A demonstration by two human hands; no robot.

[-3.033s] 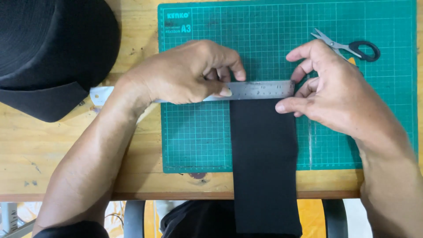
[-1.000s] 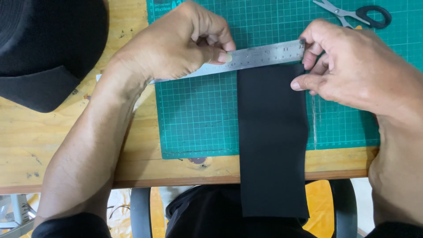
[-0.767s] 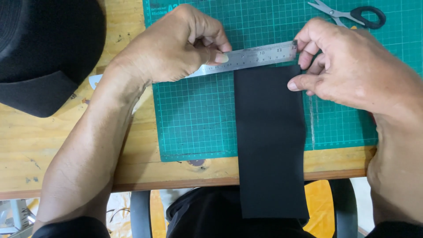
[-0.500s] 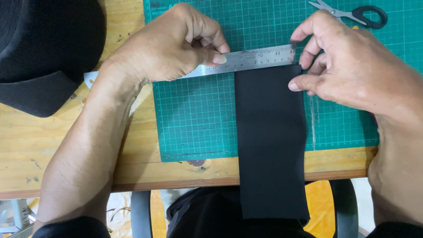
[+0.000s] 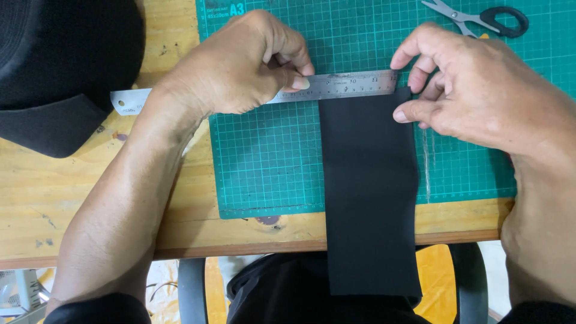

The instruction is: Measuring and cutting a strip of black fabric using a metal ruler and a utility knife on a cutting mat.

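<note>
Ruler (image 5: 336, 86) shifted level, L hand (image 5: 240, 66) pressing, R hand (image 5: 474, 90) pinching fabric (image 5: 369, 192)

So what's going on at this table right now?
A person is lining up a steel ruler along the top edge of a black fabric strip on a green cutting mat. The left hand presses the ruler down, thumb on its edge. The right hand pinches the strip's upper right corner by the ruler's end. The strip hangs over the edge of the wooden table. Scissors lie at the mat's far corner, and a black cap sits to the left.
</note>
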